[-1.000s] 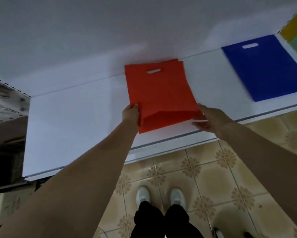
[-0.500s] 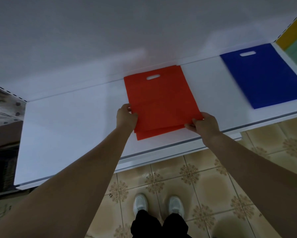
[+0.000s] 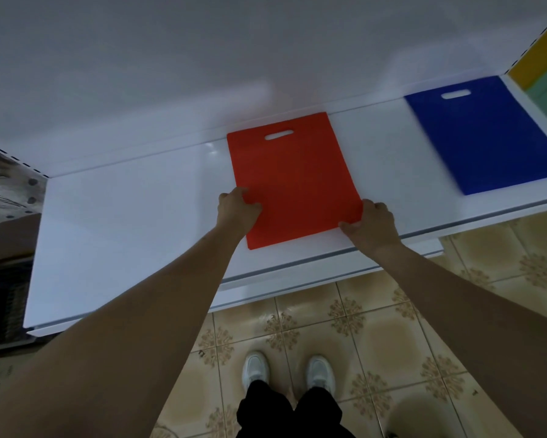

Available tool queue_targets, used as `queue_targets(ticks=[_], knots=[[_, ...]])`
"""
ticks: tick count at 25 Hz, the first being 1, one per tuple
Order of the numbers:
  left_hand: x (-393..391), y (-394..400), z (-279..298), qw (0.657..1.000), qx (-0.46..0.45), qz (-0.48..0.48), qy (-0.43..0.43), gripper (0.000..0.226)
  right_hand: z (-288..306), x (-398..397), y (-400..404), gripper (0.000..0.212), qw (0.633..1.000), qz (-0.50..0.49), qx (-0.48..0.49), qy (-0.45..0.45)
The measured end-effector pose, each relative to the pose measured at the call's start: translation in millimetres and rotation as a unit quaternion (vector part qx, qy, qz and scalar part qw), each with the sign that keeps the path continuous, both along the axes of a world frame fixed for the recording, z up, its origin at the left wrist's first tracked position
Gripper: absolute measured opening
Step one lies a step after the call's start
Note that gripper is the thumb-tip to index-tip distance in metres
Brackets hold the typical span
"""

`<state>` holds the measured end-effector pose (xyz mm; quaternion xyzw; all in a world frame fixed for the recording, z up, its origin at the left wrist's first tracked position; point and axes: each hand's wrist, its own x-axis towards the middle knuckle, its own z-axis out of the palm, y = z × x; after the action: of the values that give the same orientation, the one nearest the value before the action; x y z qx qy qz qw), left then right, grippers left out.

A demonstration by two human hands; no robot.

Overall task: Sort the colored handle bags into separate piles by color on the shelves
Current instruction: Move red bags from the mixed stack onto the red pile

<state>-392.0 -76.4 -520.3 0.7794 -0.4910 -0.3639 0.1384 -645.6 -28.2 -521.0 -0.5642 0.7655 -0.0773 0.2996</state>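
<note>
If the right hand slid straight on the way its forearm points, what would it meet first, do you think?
Probably the red bags it already grips: the right hand points up-left across the shelf over the pile. Beyond that, likely the back wall; depth is unclear.

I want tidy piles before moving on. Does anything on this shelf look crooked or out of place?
Nothing stands out. The red bags lie flat in a squared stack on the white shelf, gripped by the left hand and right hand at the near corners. The blue bags lie apart to the right, blurred but flat.
</note>
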Motion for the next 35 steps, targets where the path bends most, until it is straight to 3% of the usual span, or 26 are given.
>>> queue_targets(ticks=[3, 5, 9, 14, 17, 20, 23, 26, 32, 33, 35], knots=[[-3, 2, 21, 1.0, 0.003, -0.011, -0.022, 0.06, 18, -5, 8, 0.08, 0.997, 0.029, 0.008, 0.068], [-8, 11, 45, 0.999, -0.021, -0.031, -0.022, 0.061, 47, -3, 16, 0.079, 0.999, 0.033, -0.015, 0.04], [-30, 42, 122, 0.981, -0.125, -0.139, -0.045, 0.053, 140, 11, 51, 0.065, 0.982, 0.06, -0.171, -0.061], [-41, 94, 257, 0.946, -0.211, -0.244, 0.011, 0.042, 273, 46, 127, 0.036, 0.923, 0.032, -0.355, -0.142], [-7, 152, 320, 0.922, -0.238, -0.299, 0.055, 0.033, 334, 88, 164, 0.023, 0.89, 0.031, -0.427, -0.154], [57, 204, 373, 0.913, -0.206, -0.345, 0.074, 0.034, 387, 139, 185, 0.018, 0.86, 0.034, -0.481, -0.166], [131, 233, 434, 0.92, -0.208, -0.317, 0.104, 0.034, 429, 194, 196, 0.02, 0.838, 0.041, -0.51, -0.19], [195, 241, 484, 0.917, -0.286, -0.241, 0.141, 0.031, 450, 243, 198, 0.021, 0.822, 0.048, -0.528, -0.207], [282, 199, 540, 0.887, -0.425, -0.111, 0.145, 0.028, 465, 313, 156, 0.026, 0.85, 0.083, -0.49, -0.174], [294, 186, 543, 0.885, -0.439, -0.095, 0.123, 0.026, 473, 322, 145, 0.029, 0.858, 0.088, -0.478, -0.167], [320, 149, 547, 0.88, -0.468, -0.076, 0.002, 0.022, 492, 340, 117, 0.04, 0.874, 0.107, -0.451, -0.147]])
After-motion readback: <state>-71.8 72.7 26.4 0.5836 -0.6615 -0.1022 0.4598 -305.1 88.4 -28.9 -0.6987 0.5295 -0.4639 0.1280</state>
